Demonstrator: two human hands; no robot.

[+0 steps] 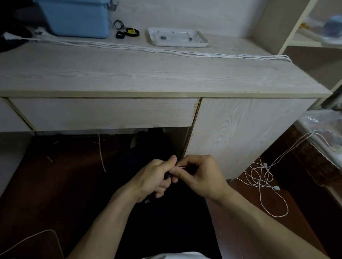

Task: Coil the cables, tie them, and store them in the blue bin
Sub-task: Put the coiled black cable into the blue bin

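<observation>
Below the desk (142,74), your two hands, left hand (152,178) and right hand (202,174), pinch one dark cable (168,175); one blue bin (75,14) sits atop the desk.

desk top: blue plastic bin (77,14) sitting back left; white rectangular tray (178,37) lying right of it; long white cable bundle (160,50) stretching before both
floor: loose white cable (264,175) lying right of the desk
</observation>
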